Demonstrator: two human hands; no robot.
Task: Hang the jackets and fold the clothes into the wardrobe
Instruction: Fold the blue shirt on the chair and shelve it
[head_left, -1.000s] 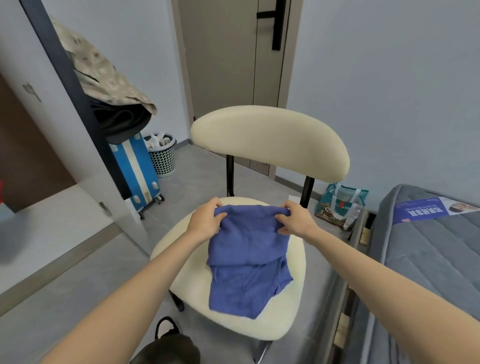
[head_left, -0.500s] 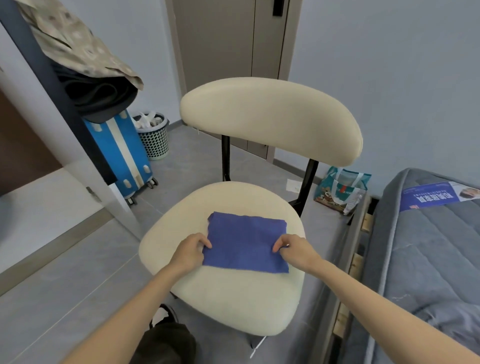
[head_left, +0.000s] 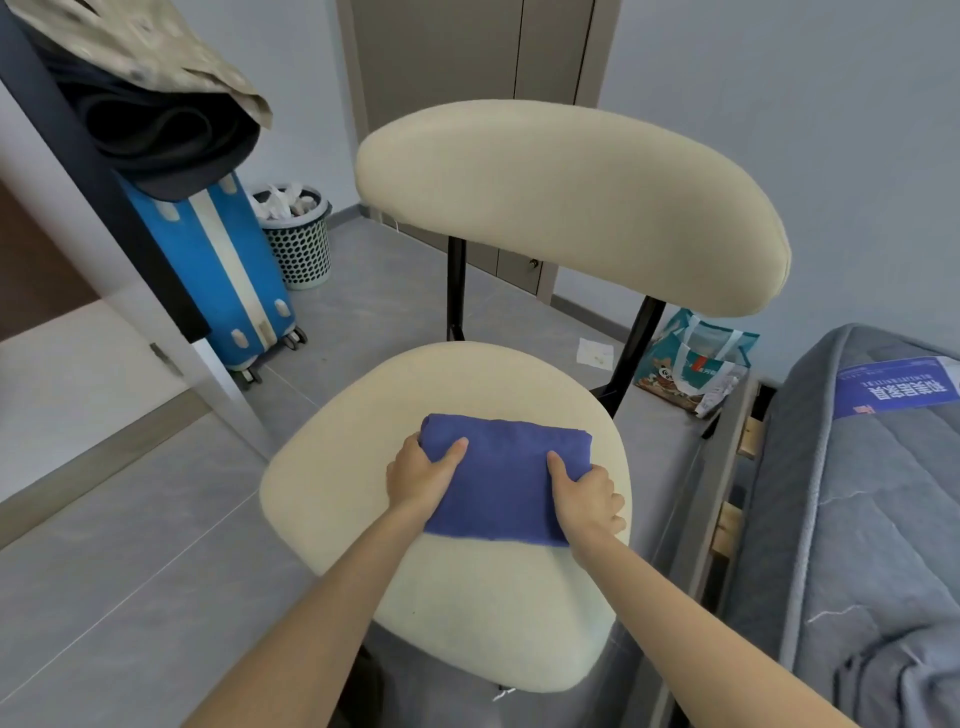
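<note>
- The left hand (head_left: 421, 480) grasps the left side of the blue cloth (head_left: 504, 483), thumb on top and fingers wrapped round the edge. Half a second ago it pinched only the near left corner.
- The blue cloth was then one thin, flat rectangle. It is now a thicker folded bundle with a rounded fold along its far edge, lying in the middle of the chair seat (head_left: 467, 597).
- The right hand (head_left: 589, 499) grasps the right side the same way, thumb on top and fingers curled. Earlier it pinched the near right corner.
- At far left, a beige patterned garment (head_left: 150, 57) drapes loosely over a dark garment (head_left: 161, 140).
- Below them stands a glossy hard blue suitcase (head_left: 218, 270) with a white stripe, on small wheels.
- Just beside it is a pale plastic bin (head_left: 298, 234), round with perforated walls.
- The chair is cream, padded and matte, with a rounded seat, an oval backrest and black posts.
- A shiny printed bag (head_left: 691, 364) sits on the grey floor.
- At far right is a grey quilted mattress (head_left: 857, 519).
</note>
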